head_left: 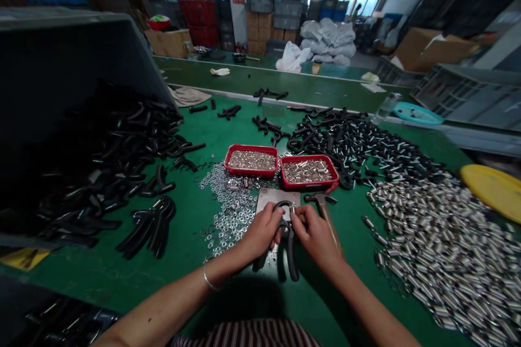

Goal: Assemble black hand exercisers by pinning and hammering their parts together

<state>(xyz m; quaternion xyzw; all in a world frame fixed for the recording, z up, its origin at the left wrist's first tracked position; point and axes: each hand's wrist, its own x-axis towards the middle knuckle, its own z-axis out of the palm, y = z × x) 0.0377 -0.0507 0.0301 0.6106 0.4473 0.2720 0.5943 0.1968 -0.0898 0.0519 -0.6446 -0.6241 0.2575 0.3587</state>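
My left hand (262,230) is closed around a black plier-like tool (291,260), its curved jaw pointing away from me and its two handles towards me. Between the fingertips of my right hand (315,233) is a small coiled metal spring (292,209), held beside the tool's jaw. Both hands are over a square metal plate (266,196) on the green tabletop (211,295). A hammer (329,219) lies just right of the plate, partly covered by my right hand and forearm. Loose silvery nuts or washers (230,211) are scattered left of the plate.
Behind the plate stand two red trays, one with tiny metal parts (251,173) and one with small pins (309,185). Many metal springs (456,249) are heaped right. Black parts (138,141) spill from a grey crate (150,59) at left; more black parts (345,135) lie behind.
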